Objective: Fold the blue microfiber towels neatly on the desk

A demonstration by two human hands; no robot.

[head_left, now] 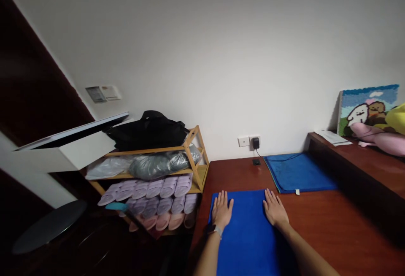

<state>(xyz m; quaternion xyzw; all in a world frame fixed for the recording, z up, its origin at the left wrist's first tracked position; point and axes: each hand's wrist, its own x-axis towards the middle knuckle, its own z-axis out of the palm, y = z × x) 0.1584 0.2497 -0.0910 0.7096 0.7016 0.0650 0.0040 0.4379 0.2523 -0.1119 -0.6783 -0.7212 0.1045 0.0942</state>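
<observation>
A bright blue cloth (247,234) lies spread flat on the reddish-brown wooden table (335,225). My left hand (222,210) rests palm down on its far left corner, fingers stretched out, a watch on the wrist. Palm down on the far right corner is my right hand (276,208), its fingers extended and slightly apart. Neither hand grips anything. Behind the right hand lies another blue cloth (300,172), flat, with a small white tag at its near edge. The near end of the first cloth runs out of view.
Left of the table stands a wooden rack (196,158) with several slippers (155,187), wrapped items and a black bag (152,130). A black plug (255,142) sits in the wall socket, its cord crossing the rear cloth. A raised ledge (367,158) at right bears a pink plush toy (379,138).
</observation>
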